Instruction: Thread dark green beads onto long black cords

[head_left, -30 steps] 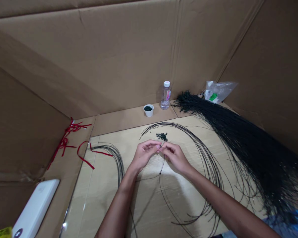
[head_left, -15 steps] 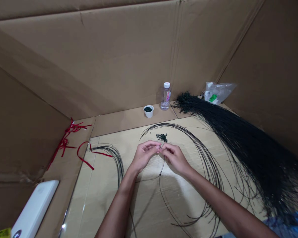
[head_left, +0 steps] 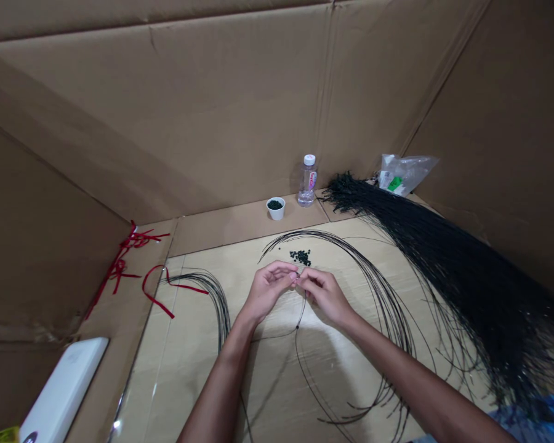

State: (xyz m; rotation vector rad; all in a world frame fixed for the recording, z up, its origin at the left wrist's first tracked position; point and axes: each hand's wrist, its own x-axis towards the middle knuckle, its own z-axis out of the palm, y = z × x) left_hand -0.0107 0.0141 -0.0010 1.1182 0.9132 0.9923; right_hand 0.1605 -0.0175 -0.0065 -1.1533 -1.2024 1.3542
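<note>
My left hand (head_left: 266, 288) and my right hand (head_left: 324, 295) meet fingertip to fingertip over the pale board (head_left: 277, 369), both pinched on a thin black cord (head_left: 300, 344) that hangs down and loops toward me. A small dark bead (head_left: 298, 327) sits on that cord below my hands. What lies between the fingertips is too small to make out. Just beyond my fingers lies a little heap of dark beads (head_left: 301, 256). Curved black cords (head_left: 388, 301) arc round to the right of my right hand.
A big bundle of black cords (head_left: 466, 277) fills the right side. At the back stand a white cup of beads (head_left: 276, 208), a water bottle (head_left: 307, 179) and a plastic bag (head_left: 404, 173). Red ribbons (head_left: 133, 258) and a white device (head_left: 60, 394) lie left. Cardboard walls enclose everything.
</note>
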